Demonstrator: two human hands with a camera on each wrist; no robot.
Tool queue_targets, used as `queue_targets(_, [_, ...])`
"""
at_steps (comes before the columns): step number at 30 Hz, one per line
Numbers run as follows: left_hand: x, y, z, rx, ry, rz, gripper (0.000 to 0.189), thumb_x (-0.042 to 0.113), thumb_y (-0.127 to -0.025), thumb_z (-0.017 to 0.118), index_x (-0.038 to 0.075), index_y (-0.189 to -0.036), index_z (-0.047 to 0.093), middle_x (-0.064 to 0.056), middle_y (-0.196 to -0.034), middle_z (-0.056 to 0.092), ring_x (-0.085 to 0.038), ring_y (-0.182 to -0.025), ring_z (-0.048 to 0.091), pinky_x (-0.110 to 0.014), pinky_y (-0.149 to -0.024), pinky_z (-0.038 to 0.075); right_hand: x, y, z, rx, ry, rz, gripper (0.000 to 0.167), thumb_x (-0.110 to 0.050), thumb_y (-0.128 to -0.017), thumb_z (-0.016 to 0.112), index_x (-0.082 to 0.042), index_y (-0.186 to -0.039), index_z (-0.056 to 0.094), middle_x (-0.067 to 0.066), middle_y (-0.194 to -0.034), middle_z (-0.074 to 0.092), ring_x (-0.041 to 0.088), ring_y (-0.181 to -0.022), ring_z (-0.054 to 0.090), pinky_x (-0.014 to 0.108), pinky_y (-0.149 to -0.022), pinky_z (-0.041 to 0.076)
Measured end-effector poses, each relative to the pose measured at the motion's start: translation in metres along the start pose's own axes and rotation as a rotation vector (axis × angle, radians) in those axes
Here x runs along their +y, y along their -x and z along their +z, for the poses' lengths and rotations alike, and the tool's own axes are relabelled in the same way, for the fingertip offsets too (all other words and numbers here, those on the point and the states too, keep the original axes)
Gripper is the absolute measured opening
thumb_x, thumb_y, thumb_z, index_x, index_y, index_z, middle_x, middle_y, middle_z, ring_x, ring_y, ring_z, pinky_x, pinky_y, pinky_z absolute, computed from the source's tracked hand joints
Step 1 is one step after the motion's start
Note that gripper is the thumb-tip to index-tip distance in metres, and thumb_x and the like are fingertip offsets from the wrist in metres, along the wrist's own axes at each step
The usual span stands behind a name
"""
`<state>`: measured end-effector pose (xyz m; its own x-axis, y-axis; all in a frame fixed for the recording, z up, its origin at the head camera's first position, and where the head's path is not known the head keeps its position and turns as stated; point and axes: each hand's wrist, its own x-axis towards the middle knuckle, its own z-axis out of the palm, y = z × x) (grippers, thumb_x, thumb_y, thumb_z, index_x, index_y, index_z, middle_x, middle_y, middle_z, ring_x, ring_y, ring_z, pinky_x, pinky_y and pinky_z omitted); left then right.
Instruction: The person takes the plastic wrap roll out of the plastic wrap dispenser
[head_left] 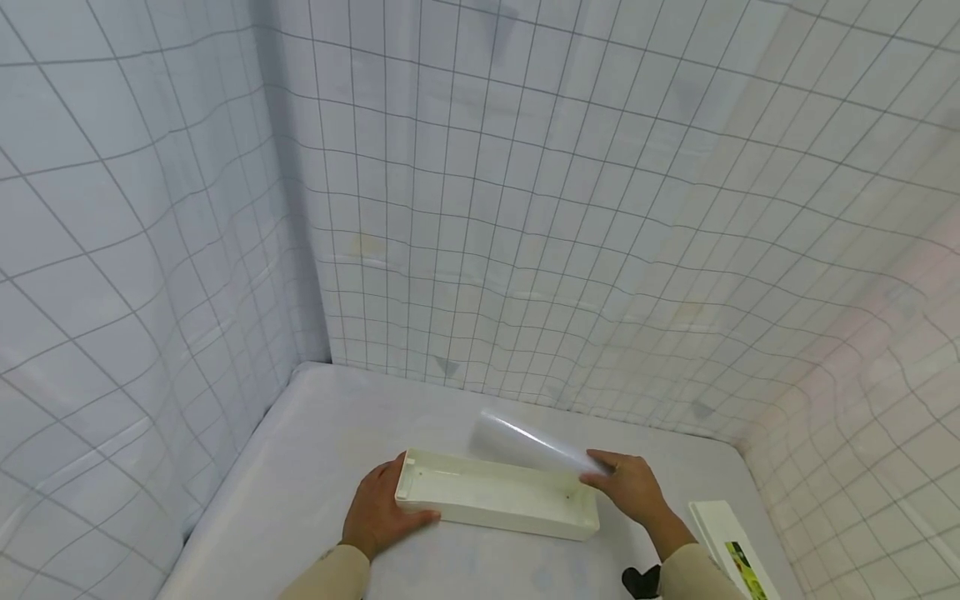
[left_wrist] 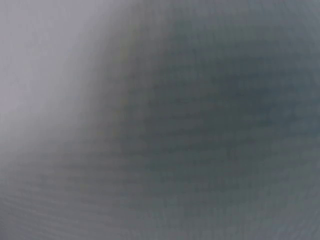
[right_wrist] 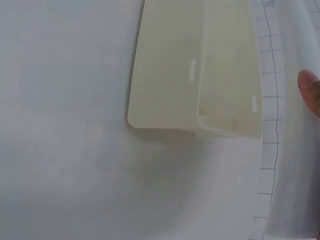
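Observation:
A long cream plastic box [head_left: 498, 492], open at the top, sits on the white-covered table. My left hand [head_left: 378, 508] grips its left end, the thumb lying along the near side and the fingers round the end. Behind the box, a roll of translucent film [head_left: 534, 443] slants down to the right, its right end pinched between the thumb and fingers of my right hand [head_left: 633, 492]. In the right wrist view, my thumb [right_wrist: 311, 90] lies on the roll [right_wrist: 295, 165], beside the box [right_wrist: 167, 65]. The left wrist view is a dark blur.
A white lid-like piece [head_left: 723, 542] with a green and yellow label lies at the right of the table [head_left: 330, 417]. Close to my right sleeve [head_left: 693, 571] is a small black object [head_left: 640, 582]. Grid-patterned sheeting [head_left: 487, 208] hangs behind and at both sides.

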<state>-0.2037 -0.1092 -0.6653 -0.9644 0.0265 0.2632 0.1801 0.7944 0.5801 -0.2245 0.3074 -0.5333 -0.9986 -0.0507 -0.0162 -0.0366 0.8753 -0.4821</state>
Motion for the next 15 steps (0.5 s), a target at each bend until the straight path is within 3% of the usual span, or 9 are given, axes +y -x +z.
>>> queue_targets(7, [0.0,0.0,-0.001,-0.029,0.002,-0.018,0.12,0.081,-0.06,0.079,0.012,-0.152,0.046,-0.012,-0.132,0.066,-0.035,-0.125,0.059,-0.051,-0.109,0.048,0.013,0.001,-0.003,0.025,0.022,0.042,0.06,-0.052,-0.087,0.075,-0.012,-0.133,0.069,0.018,-0.135,0.067,0.043,-0.127,0.061,0.059,-0.104,0.052])
queue_targets(15, [-0.001,0.0,0.001,-0.01,-0.003,-0.002,0.119,0.081,-0.06,0.079,0.012,-0.151,0.047,-0.01,-0.131,0.067,-0.034,-0.123,0.06,-0.051,-0.108,0.048,0.023,0.002,-0.006,0.035,0.029,0.087,0.057,-0.045,-0.092,0.073,-0.009,-0.136,0.066,0.023,-0.139,0.062,0.05,-0.131,0.055,0.064,-0.107,0.047])
